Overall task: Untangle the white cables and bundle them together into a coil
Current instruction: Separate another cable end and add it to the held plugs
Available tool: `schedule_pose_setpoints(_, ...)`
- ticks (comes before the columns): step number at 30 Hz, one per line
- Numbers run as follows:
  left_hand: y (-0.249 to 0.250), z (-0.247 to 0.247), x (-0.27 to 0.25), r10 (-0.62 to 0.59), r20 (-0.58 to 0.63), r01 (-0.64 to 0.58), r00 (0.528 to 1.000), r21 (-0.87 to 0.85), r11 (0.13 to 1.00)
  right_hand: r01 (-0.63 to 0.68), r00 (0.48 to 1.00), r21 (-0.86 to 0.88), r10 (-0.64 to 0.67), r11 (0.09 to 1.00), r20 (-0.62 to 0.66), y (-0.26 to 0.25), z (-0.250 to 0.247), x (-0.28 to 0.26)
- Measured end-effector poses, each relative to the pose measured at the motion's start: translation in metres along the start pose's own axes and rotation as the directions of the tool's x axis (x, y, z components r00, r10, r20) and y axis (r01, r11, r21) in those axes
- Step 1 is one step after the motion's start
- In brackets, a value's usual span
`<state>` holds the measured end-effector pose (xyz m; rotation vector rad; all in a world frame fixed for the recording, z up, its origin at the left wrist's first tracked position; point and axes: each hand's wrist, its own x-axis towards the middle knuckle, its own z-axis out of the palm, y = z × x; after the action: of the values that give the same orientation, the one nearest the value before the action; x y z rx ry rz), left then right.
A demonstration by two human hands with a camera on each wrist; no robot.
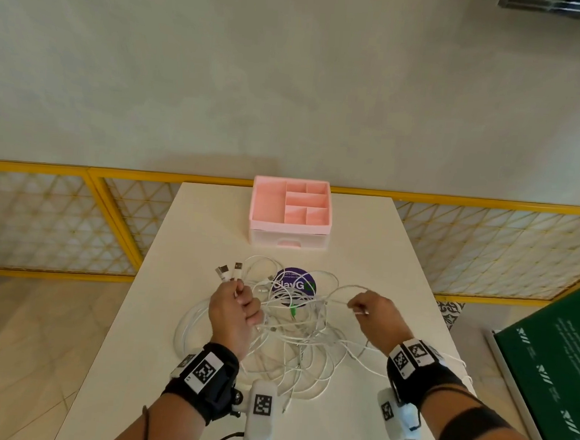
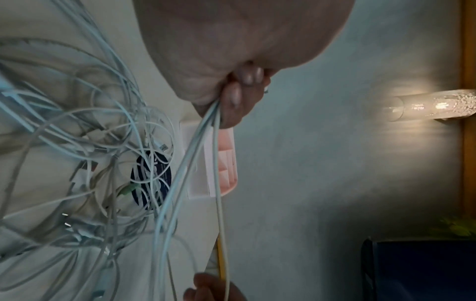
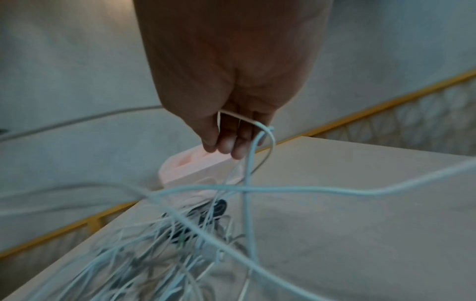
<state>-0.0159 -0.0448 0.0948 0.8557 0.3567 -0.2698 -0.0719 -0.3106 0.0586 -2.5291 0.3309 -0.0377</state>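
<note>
A tangle of thin white cables (image 1: pixel 294 337) lies in the middle of the white table (image 1: pixel 364 259). My left hand (image 1: pixel 238 305) is raised over its left side and grips a few strands (image 2: pixel 206 126), with two USB plugs (image 1: pixel 230 270) sticking up past the fingers. My right hand (image 1: pixel 371 313) hovers at the tangle's right side and pinches a single white strand (image 3: pixel 255 126), which loops over its fingers (image 3: pixel 226 142) and runs down into the cables (image 3: pixel 154 254). A small green connector (image 1: pixel 294 312) shows inside the tangle.
A pink compartment organiser (image 1: pixel 291 209) with a drawer stands at the table's far end. A round purple sticker (image 1: pixel 294 285) lies under the cables. A yellow lattice railing (image 1: pixel 76 218) runs behind and left; a green board (image 1: pixel 552 375) stands to the right.
</note>
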Motion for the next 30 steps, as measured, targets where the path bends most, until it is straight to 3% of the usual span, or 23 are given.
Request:
schedule_pose_setpoints(4,0.006,-0.008,0.004,0.023,-0.025,-0.02,0.999,0.125,0.992,-0.142,0.983,0.003,0.142,0.99,-0.121,0.015,-0.017,0.01)
schedule_pose_setpoints(7,0.006,-0.008,0.0,0.027,-0.028,-0.02,0.999,0.221,0.975,-0.098,0.969,-0.022,0.091,0.995,-0.229,0.008,-0.031,0.02)
schedule_pose_setpoints(11,0.003,-0.01,-0.001,0.025,-0.016,-0.02,1.0,0.292,0.956,-0.105,0.948,0.245,0.171,0.964,-0.267,-0.02,-0.053,0.032)
schedule_pose_setpoints(14,0.0,-0.011,-0.001,0.025,0.001,-0.023,1.0,0.353,0.935,-0.059,0.96,0.441,0.171,0.896,-0.221,-0.04,-0.061,0.035)
schedule_pose_setpoints(18,-0.002,-0.015,0.005,0.016,-0.003,-0.014,1.0,0.384,0.923,0.012,0.966,0.744,0.184,0.668,-0.18,-0.065,-0.064,0.039)
schedule_pose_setpoints(23,-0.003,-0.018,0.011,-0.044,-0.05,0.057,0.998,0.309,0.949,0.115,0.981,0.912,0.1,0.395,-0.167,-0.094,-0.07,0.042)
schedule_pose_setpoints(25,-0.002,-0.014,0.012,-0.02,-0.036,0.031,0.999,0.364,0.931,0.093,0.992,0.949,0.05,0.302,-0.113,-0.104,-0.072,0.043)
schedule_pose_setpoints(30,0.005,-0.017,0.018,-0.217,0.048,0.204,0.975,0.196,0.959,-0.064,0.996,0.997,-0.064,0.041,0.067,-0.126,-0.085,0.038)
